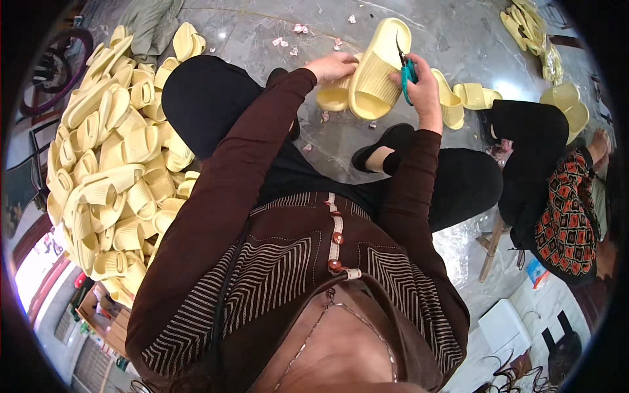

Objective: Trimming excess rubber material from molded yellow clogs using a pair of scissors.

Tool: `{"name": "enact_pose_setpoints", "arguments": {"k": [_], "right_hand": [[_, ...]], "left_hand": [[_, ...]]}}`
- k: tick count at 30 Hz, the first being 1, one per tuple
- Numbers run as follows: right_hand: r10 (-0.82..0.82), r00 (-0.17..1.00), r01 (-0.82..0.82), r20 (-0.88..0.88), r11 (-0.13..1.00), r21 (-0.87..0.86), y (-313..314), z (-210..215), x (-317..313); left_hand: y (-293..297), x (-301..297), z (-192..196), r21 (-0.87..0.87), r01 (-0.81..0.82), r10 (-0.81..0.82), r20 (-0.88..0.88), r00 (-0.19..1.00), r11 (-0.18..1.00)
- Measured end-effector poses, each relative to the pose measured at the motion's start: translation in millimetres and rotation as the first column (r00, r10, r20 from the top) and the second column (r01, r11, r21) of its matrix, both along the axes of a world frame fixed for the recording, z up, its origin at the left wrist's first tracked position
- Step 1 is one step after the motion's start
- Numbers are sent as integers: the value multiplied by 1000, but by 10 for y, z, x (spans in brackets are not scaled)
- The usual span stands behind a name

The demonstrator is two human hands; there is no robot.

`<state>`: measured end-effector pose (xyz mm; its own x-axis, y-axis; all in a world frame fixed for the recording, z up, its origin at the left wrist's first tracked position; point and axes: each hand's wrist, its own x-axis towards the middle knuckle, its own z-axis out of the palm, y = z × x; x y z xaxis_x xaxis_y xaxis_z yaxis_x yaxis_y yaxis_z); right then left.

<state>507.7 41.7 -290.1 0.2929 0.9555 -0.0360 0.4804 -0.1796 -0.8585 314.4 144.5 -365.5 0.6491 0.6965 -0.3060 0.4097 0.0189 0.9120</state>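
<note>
In front of me is a yellow slide slipper (378, 88), toe and sole facing up at a tilt. A second yellow slipper (333, 98) sits partly behind it on the left. My left hand (334, 67) grips this pair from the left side, its fingertips partly hidden behind the front slipper. My right hand (422, 88) is closed around teal-handled scissors (409, 73). Their dark, slim blades point up over the inside of the front slipper's sole; I cannot tell whether they touch it.
A large heap of yellow slippers (111, 170) rises on my left. More slippers (476, 96) lie right of my hand. Small pinkish scraps (300, 29) dot the grey floor (242, 29). Another person in patterned clothing (570, 216) sits at the right, near bagged slippers (524, 26).
</note>
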Motion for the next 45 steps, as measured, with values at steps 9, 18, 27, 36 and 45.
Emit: {"name": "enact_pose_setpoints", "arguments": {"k": [9, 18, 27, 36, 45], "right_hand": [[-54, 992, 57, 117, 998, -30, -107, -691, 27], [-118, 977, 152, 175, 969, -196, -337, -1309, -290], [-319, 644, -321, -696, 713, -624, -585, -1451, -687], [-401, 401, -531, -823, 631, -566, -658, -1712, -731], [-420, 370, -553, -829, 617, -560, -551, -1746, -732]], "left_hand": [[-130, -44, -393, -130, 109, -133, -192, 972, 985], [-441, -131, -746, 36, 49, -13, -651, 759, 998], [-408, -221, -858, 100, -22, 84, -673, 735, 995], [-386, -238, -947, 110, 5, 72, -682, 728, 994], [-397, -247, -902, 121, 51, 43, -663, 748, 991]]}}
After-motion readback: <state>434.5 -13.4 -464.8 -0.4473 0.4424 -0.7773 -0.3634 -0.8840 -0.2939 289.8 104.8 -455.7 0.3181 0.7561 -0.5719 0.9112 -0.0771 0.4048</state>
